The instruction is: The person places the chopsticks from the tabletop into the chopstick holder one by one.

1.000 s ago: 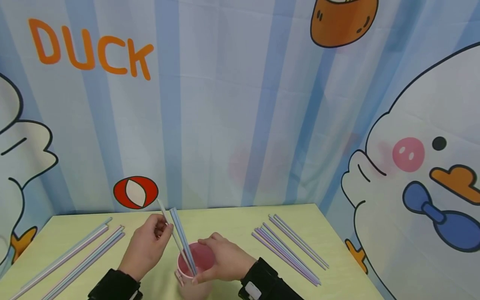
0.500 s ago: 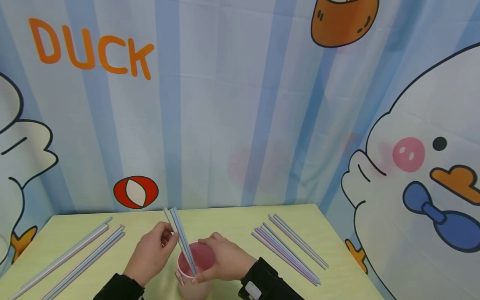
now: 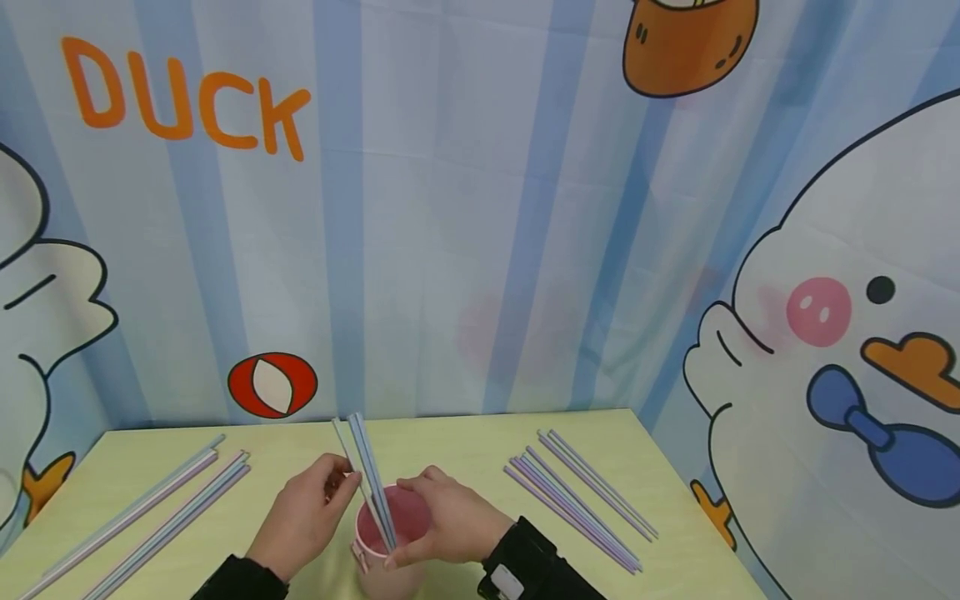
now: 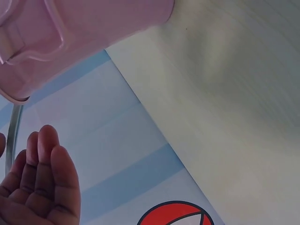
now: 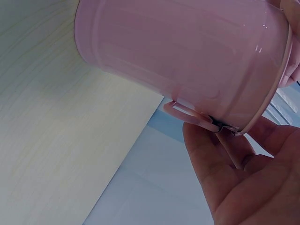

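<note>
A pink bucket [image 3: 386, 575] with small side handles stands at the table's front. My right hand [image 3: 463, 518] grips its rim, thumb on the near side and fingers over the far side. Several pale blue straws [image 3: 364, 446] stand in the bucket and lean to the left. Just left of them, a whitish straw [image 3: 342, 437] slants into the opening, pinched by the thumb and finger of my left hand [image 3: 306, 510]. In the left wrist view, the other fingers [image 4: 65, 178] of that hand are held out beside the straw. The straws' lower ends are partly hidden inside the bucket.
Several pale straws [image 3: 123, 523] lie in two groups on the left of the pale yellow table [image 3: 465, 446]. Purple and blue straws [image 3: 577, 512] lie slanted on its right. A blue-striped curtain [image 3: 442, 250] with duck drawings hangs behind the table's back edge.
My left hand has moved right and slightly down with the whitish straw, bringing it nearer the blue ones. The blue straws have shifted slightly right at the top. My right hand stays on the bucket.
</note>
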`<action>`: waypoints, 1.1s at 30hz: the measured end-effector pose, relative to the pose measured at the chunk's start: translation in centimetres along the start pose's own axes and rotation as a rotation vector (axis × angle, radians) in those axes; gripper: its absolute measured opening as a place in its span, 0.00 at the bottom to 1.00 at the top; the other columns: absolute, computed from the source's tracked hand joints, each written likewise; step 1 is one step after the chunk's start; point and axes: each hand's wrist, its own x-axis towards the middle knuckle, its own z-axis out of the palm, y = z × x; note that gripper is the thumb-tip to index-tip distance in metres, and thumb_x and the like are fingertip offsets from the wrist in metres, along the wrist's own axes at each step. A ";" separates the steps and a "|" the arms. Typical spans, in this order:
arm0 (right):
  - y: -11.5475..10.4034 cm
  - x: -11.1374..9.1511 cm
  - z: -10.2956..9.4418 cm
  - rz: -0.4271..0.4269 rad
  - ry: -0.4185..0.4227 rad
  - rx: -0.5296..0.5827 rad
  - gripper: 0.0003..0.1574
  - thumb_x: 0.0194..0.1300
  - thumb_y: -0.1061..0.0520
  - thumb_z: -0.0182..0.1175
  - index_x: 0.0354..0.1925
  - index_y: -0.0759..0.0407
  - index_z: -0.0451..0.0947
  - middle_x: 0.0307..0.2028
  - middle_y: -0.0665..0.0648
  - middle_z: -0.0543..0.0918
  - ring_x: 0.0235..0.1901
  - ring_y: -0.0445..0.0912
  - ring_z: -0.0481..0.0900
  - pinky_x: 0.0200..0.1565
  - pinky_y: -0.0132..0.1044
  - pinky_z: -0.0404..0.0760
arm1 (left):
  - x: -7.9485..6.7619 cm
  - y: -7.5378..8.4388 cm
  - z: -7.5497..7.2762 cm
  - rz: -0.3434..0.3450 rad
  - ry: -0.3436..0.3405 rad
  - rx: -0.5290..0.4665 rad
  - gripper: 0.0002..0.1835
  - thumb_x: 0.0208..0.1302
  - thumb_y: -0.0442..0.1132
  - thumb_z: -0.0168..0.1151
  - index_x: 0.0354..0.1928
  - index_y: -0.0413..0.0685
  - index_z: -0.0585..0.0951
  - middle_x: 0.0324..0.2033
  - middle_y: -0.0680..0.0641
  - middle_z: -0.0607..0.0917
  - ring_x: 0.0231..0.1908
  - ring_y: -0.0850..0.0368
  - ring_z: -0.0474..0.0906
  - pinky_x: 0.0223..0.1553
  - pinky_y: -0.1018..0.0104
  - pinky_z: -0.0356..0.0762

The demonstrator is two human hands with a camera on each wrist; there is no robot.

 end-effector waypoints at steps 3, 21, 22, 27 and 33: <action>-0.1 -0.1 0.0 -0.002 0.002 0.001 0.56 0.42 0.28 0.70 0.64 0.50 0.67 0.46 0.46 0.73 0.39 0.34 0.72 0.38 0.28 0.80 | -0.2 -0.4 -0.1 -0.005 -0.012 0.010 0.14 0.70 0.46 0.53 0.50 0.45 0.75 0.35 0.49 0.80 0.35 0.56 0.72 0.41 0.56 0.81; 0.2 0.1 0.1 0.015 0.004 -0.012 0.56 0.40 0.26 0.70 0.63 0.48 0.68 0.47 0.45 0.73 0.41 0.34 0.71 0.39 0.30 0.81 | 0.3 -10.8 -4.5 -0.051 -0.037 0.385 0.15 0.63 0.37 0.58 0.45 0.30 0.76 0.35 0.38 0.82 0.36 0.45 0.77 0.41 0.47 0.77; 0.2 0.1 0.1 0.016 0.003 -0.012 0.56 0.40 0.26 0.70 0.63 0.48 0.68 0.47 0.45 0.73 0.41 0.34 0.71 0.39 0.30 0.81 | 0.2 -11.6 -4.8 -0.057 -0.045 0.408 0.17 0.63 0.38 0.58 0.46 0.29 0.76 0.37 0.35 0.81 0.38 0.41 0.76 0.41 0.45 0.76; 0.1 0.1 0.2 0.020 0.000 -0.014 0.56 0.40 0.26 0.70 0.63 0.48 0.68 0.47 0.45 0.73 0.41 0.34 0.71 0.39 0.30 0.81 | -0.5 -14.7 -5.6 -0.138 -0.028 0.517 0.22 0.60 0.39 0.61 0.48 0.26 0.75 0.45 0.24 0.73 0.44 0.28 0.69 0.40 0.35 0.74; 0.2 0.2 0.2 0.027 -0.003 -0.016 0.55 0.40 0.26 0.69 0.63 0.47 0.68 0.47 0.45 0.73 0.41 0.34 0.71 0.39 0.30 0.81 | -0.9 -16.2 -6.3 -0.191 -0.034 0.550 0.20 0.62 0.39 0.58 0.48 0.28 0.75 0.45 0.24 0.71 0.44 0.27 0.65 0.39 0.31 0.72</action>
